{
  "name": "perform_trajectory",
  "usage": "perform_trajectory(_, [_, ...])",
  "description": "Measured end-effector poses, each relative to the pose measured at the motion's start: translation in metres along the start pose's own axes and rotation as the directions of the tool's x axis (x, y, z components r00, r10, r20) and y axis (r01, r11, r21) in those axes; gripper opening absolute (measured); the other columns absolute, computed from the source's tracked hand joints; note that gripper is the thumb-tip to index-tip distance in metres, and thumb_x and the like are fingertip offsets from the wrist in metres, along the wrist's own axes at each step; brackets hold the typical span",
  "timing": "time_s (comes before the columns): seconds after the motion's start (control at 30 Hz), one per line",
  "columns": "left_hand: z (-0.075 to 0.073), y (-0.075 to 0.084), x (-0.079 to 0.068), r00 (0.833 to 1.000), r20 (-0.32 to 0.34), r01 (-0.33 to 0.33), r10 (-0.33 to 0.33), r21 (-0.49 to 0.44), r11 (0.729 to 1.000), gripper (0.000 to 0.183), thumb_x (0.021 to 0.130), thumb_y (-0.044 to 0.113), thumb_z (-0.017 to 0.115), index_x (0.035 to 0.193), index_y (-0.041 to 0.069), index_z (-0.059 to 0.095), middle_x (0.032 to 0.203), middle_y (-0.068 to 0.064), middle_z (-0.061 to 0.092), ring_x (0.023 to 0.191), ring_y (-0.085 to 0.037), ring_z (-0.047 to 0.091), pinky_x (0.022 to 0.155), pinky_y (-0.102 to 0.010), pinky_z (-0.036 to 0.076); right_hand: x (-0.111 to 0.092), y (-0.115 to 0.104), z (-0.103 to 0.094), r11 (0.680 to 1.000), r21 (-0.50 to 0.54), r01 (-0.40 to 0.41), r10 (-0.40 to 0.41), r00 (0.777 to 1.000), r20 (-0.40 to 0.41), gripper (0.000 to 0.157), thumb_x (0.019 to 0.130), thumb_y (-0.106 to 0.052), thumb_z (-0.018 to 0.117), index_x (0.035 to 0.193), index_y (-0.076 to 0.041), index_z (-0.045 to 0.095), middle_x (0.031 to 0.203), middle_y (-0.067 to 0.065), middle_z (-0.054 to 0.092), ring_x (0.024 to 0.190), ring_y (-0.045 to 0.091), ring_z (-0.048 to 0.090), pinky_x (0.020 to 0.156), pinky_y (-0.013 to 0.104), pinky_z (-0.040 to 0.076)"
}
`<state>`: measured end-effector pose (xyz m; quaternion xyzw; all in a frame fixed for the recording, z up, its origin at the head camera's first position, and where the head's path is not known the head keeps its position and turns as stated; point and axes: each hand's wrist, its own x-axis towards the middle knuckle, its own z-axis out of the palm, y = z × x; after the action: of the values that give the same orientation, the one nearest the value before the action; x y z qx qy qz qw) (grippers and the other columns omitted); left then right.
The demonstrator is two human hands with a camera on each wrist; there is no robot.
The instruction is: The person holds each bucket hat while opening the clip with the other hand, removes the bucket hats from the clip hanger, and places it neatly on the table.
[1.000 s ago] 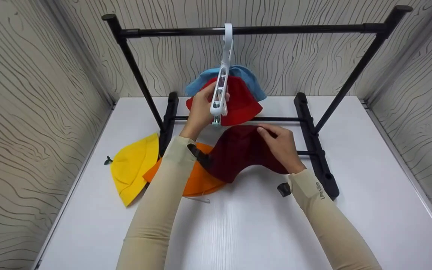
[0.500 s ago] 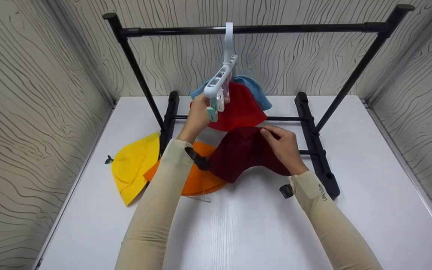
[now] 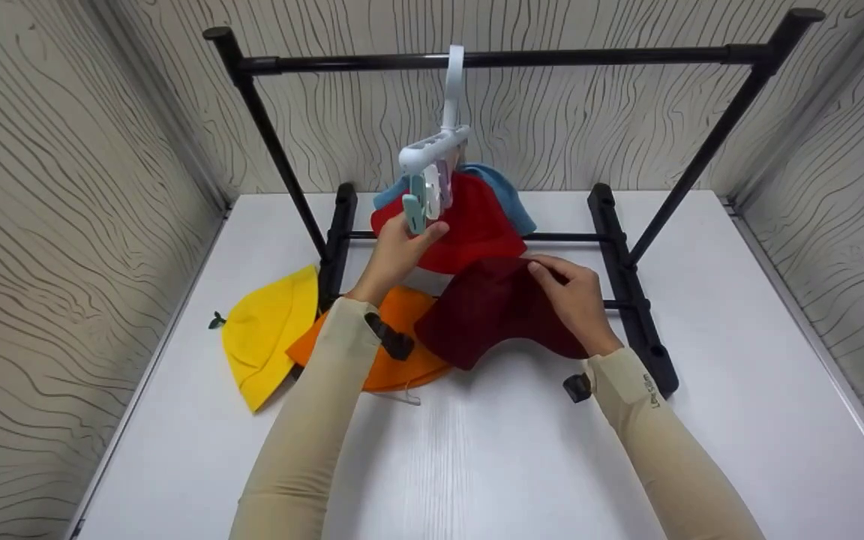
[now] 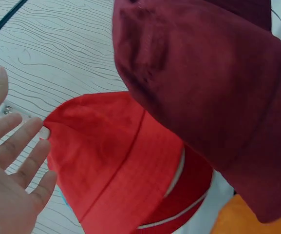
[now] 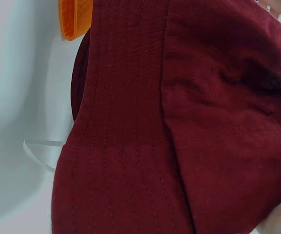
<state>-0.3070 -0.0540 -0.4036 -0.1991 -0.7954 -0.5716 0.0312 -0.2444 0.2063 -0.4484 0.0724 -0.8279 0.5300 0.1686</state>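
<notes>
In the head view a pale multi-clip hanger hooks over a black rack bar. A mint clip dangles from its near end, beside white and purple ones. Below that clip is my left hand; the left wrist view shows its fingers spread, holding nothing. Red bucket hat and blue hat hang behind it. My right hand pinches the crown of a maroon bucket hat, brim toward me. In the right wrist view the maroon hat hides most of that hand.
On the white table, an orange hat lies partly under my left forearm, a thin strap at its edge. A yellow hat with a green sprout rests at left. Black rack feet flank the area; patterned walls enclose the table.
The hanger's near end has swung left and away from me, showing its clips. My left hand has come down from the hanger bar to below the mint clip. The maroon hat shifted slightly right.
</notes>
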Motion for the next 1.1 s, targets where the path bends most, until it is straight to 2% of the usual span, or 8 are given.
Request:
perform_trajectory(0.17, [0.0,-0.01,-0.005,1.0,-0.01,-0.005,0.005,-0.035,0.999,0.044,0.084,0.034,0.06,0.12,0.008,0.056,0.122,-0.004,0.057,0.105,-0.015,0.056,0.091,-0.03,0.045,-0.002,0.005,0.0,0.999,0.001,-0.043,0.043,0.999,-0.029,0.026,0.084,-0.03,0.063,0.104,-0.014,0.069,0.104,0.001,0.067,0.099,0.01,0.059,0.083,0.015,0.043])
perform_trajectory(0.27, [0.0,-0.017,-0.007,1.0,-0.003,0.002,-0.002,-0.057,0.998,0.039,0.087,0.03,0.058,0.118,0.006,0.057,0.121,-0.008,0.057,0.105,-0.017,0.056,0.09,-0.032,0.045,-0.002,0.007,0.0,0.998,0.01,-0.055,0.055,0.998,-0.029,0.025,0.085,-0.026,0.063,0.105,-0.013,0.069,0.105,0.003,0.066,0.1,0.012,0.059,0.084,0.017,0.043])
perform_trajectory(0.47, [-0.002,-0.028,-0.014,1.0,-0.014,0.027,-0.027,-0.044,0.999,0.037,0.091,0.025,0.054,0.121,0.003,0.055,0.117,-0.013,0.059,0.101,-0.02,0.055,0.089,-0.033,0.045,-0.005,0.009,-0.002,0.996,0.002,-0.095,0.095,0.995,-0.018,0.03,0.086,-0.035,0.06,0.106,-0.014,0.069,0.105,0.0,0.066,0.1,0.009,0.058,0.085,0.019,0.043])
perform_trajectory(0.6, [-0.004,-0.035,-0.02,0.998,-0.029,0.055,-0.055,-0.005,0.998,0.04,0.092,0.027,0.052,0.124,0.003,0.053,0.117,-0.008,0.06,0.103,-0.018,0.054,0.092,-0.031,0.043,-0.007,0.011,-0.004,0.994,-0.019,-0.106,0.106,0.994,-0.025,0.035,0.085,-0.04,0.06,0.106,-0.013,0.068,0.105,0.0,0.066,0.099,0.009,0.058,0.085,0.021,0.044])
perform_trajectory(0.73, [-0.004,-0.041,-0.025,0.997,-0.025,0.066,-0.067,-0.027,0.997,0.041,0.092,0.028,0.051,0.125,0.004,0.052,0.12,-0.007,0.058,0.106,-0.016,0.054,0.093,-0.031,0.042,-0.008,0.014,-0.005,0.991,-0.026,-0.129,0.128,0.991,-0.041,0.036,0.084,-0.042,0.06,0.105,-0.014,0.069,0.105,0.001,0.066,0.099,0.011,0.058,0.087,0.024,0.043])
perform_trajectory(0.87, [-0.004,-0.046,-0.028,0.998,-0.022,0.057,-0.058,-0.044,0.997,0.04,0.092,0.027,0.051,0.124,0.003,0.053,0.121,-0.007,0.057,0.106,-0.017,0.054,0.092,-0.032,0.042,-0.01,0.018,-0.007,0.985,-0.008,-0.17,0.169,0.985,-0.042,0.037,0.084,-0.042,0.06,0.106,-0.014,0.068,0.106,0.002,0.066,0.101,0.01,0.058,0.088,0.025,0.042])
perform_trajectory(1.1, [-0.004,-0.048,-0.033,0.997,-0.037,0.071,-0.072,-0.021,0.997,0.038,0.092,0.024,0.051,0.124,0.003,0.053,0.12,-0.008,0.058,0.107,-0.019,0.053,0.093,-0.035,0.041,-0.012,0.027,-0.01,0.965,0.023,-0.261,0.262,0.964,-0.041,0.044,0.082,-0.047,0.059,0.111,-0.015,0.066,0.11,0.003,0.064,0.1,0.008,0.055,0.085,0.022,0.042])
